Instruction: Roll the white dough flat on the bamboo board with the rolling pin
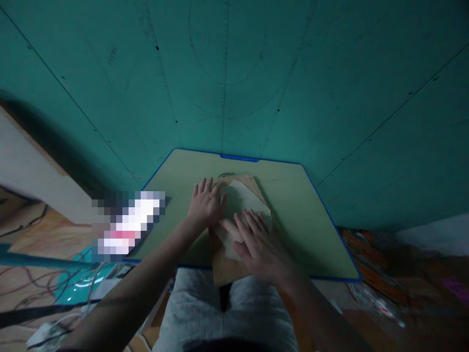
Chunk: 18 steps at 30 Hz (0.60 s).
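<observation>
A: Where's the pale sheet (pixel 246 196) rn?
B: On the brown board (pixel 227 274), mid desk (pixel 304 220). Board's near end pokes past the desk's front edge, above the grey trousers (pixel 194 313).
A: Hands?
B: L hand (pixel 207 201): fingers spread, resting at the sheet's left edge. R hand (pixel 258 245): palm down, fingers a bit apart, on its lower right part. Neither's pinching, afaict.
A: What's btwn them?
B: Tan strip (pixel 230 229) running across the sheet. Can't tell what it is, nor the sheet's material.
A: Other stuff?
B: Thin loop (pixel 227 174) at the board's far end. Pixelated item (pixel 128 227) on the desk's left, can't ID. Green panel (pixel 330 98) w/ ruler-like marks behind.
</observation>
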Each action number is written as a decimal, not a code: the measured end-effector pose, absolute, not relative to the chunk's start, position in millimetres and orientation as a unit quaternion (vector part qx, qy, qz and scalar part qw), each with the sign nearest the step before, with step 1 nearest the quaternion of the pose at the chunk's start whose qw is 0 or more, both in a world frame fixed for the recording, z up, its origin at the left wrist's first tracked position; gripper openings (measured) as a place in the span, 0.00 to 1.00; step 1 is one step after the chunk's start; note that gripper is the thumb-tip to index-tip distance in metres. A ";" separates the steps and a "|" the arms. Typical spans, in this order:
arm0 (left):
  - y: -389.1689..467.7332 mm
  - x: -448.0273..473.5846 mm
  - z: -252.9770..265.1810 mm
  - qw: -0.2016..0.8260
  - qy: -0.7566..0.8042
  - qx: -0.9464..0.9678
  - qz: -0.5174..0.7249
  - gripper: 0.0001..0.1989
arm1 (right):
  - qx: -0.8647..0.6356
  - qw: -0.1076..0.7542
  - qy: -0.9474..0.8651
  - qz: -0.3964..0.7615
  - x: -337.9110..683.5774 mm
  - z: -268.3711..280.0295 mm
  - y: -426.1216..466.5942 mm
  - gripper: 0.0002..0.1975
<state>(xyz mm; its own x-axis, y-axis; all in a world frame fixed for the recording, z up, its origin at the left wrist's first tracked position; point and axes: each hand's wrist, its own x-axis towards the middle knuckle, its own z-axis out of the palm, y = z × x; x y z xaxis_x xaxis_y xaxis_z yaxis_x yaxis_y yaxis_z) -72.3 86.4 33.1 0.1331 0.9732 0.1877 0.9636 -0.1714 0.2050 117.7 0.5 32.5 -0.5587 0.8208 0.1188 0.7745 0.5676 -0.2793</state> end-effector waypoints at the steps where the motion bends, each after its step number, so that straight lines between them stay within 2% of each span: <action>1: 82.0 -77.0 32.4 0.015 0.639 0.756 0.141 0.25 | -0.451 0.111 -0.879 0.106 113.6 35.9 -5.0 0.31; 5: 63.3 -99.1 23.8 0.022 0.620 0.767 0.165 0.25 | -0.440 0.076 -0.882 0.147 96.2 50.5 -27.2 0.33; 11: 42.2 -122.0 8.9 0.053 0.622 0.757 0.191 0.25 | -0.405 0.071 -0.900 0.144 84.3 55.1 -44.8 0.33; 14: 43.8 -118.1 14.8 0.066 0.636 0.750 0.167 0.25 | -0.388 0.076 -0.905 0.154 95.8 54.0 -36.5 0.34; 18: 63.2 -92.7 28.9 0.074 0.661 0.731 0.150 0.25 | -0.440 0.089 -0.886 0.120 113.2 44.9 -21.0 0.30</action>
<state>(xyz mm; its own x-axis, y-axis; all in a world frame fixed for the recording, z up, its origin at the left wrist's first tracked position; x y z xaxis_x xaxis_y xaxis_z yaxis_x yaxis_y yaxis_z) -92.7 63.2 28.9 0.0804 0.9893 0.1215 0.9452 -0.1144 0.3059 113.2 -21.0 44.9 -0.5973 0.8004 0.0518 0.7577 0.5843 -0.2907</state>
